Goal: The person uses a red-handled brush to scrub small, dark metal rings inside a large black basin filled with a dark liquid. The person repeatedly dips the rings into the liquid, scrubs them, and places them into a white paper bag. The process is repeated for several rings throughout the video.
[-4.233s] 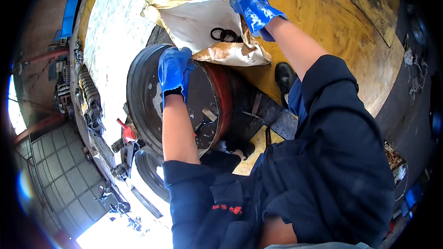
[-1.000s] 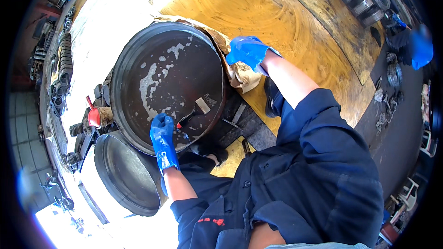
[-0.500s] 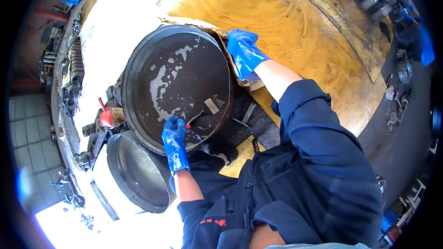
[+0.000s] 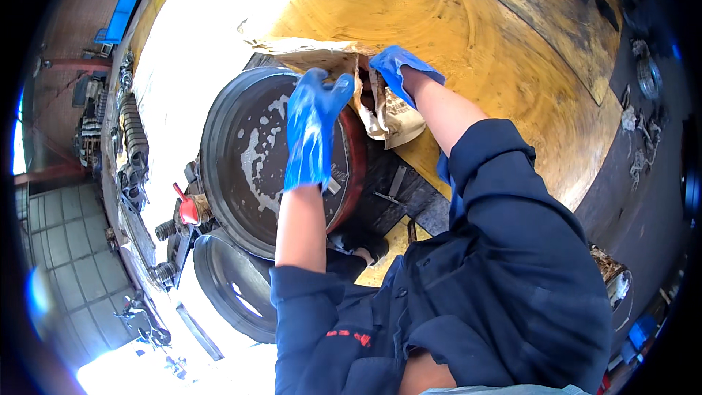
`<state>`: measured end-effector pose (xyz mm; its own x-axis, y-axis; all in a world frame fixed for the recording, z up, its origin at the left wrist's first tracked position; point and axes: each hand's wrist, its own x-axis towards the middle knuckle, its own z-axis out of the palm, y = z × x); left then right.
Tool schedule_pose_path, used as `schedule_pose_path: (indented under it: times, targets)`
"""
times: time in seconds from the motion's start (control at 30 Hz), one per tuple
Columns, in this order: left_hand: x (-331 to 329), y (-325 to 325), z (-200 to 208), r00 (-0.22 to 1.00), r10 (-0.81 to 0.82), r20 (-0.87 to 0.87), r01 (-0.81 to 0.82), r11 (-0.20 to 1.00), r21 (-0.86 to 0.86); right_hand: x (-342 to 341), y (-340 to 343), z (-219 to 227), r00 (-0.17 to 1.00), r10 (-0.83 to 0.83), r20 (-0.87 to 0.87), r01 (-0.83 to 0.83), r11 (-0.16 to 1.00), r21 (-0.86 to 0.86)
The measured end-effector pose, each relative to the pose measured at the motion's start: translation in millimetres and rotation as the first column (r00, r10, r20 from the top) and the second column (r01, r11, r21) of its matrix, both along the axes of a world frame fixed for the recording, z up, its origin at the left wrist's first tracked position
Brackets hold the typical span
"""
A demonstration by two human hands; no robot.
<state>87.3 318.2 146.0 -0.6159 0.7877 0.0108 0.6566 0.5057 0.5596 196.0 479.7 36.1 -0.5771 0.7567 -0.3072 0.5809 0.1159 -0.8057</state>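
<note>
A large round drum (image 4: 252, 183), dark inside with pale foam-like patches and a reddish outer wall, stands before me. At its far right side a torn brown paper sack (image 4: 402, 123) gapes at the top. My right hand (image 4: 406, 73), in a blue rubber glove, grips the sack's rim. My left hand (image 4: 313, 124), gloved the same way, is over the drum, thumb apart from the fingers, close to the sack's near edge. It holds nothing that I can see. The sack's contents are hidden.
A shallower round metal vessel (image 4: 232, 289) tilts against the drum's near left. A red-handled object (image 4: 189, 208) sits left of the drum. Yellow-brown boards (image 4: 504, 80) cover the floor to the right. Springs and metal parts (image 4: 131, 128) line the left edge.
My left hand has moved up and across the drum toward the sack, its fingers opening. My right hand has turned over the sack's rim, and the sack's mouth now shows.
</note>
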Motion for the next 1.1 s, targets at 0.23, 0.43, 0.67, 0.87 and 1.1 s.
schedule_pose_path:
  times: [0.23, 0.43, 0.67, 0.87, 1.1]
  targets:
    - [0, 89, -49, 0.948, -0.218, -0.233, 0.057, 0.834, -0.548, 7, 2, 10, 0.994, 0.053, -0.091, -0.068, 0.984, -0.168]
    - [-24, 87, -65, 0.925, -0.266, -0.272, 0.049, 0.792, -0.609, 1, 5, -8, 0.985, 0.123, -0.117, -0.130, 0.990, -0.048]
    - [-41, 7, -31, 0.910, 0.156, 0.385, -0.146, 0.988, -0.055, 46, 35, -15, 0.910, -0.398, -0.114, 0.329, 0.862, -0.385]
    - [-17, -18, -27, 0.826, 0.289, 0.483, -0.233, 0.957, -0.174, 57, 62, -85, 0.928, 0.012, 0.372, -0.245, 0.773, 0.586]
    - [-32, -11, -33, 0.962, 0.155, 0.224, -0.119, 0.979, -0.168, 16, 67, -49, 0.927, -0.198, 0.319, 0.080, 0.934, 0.347]
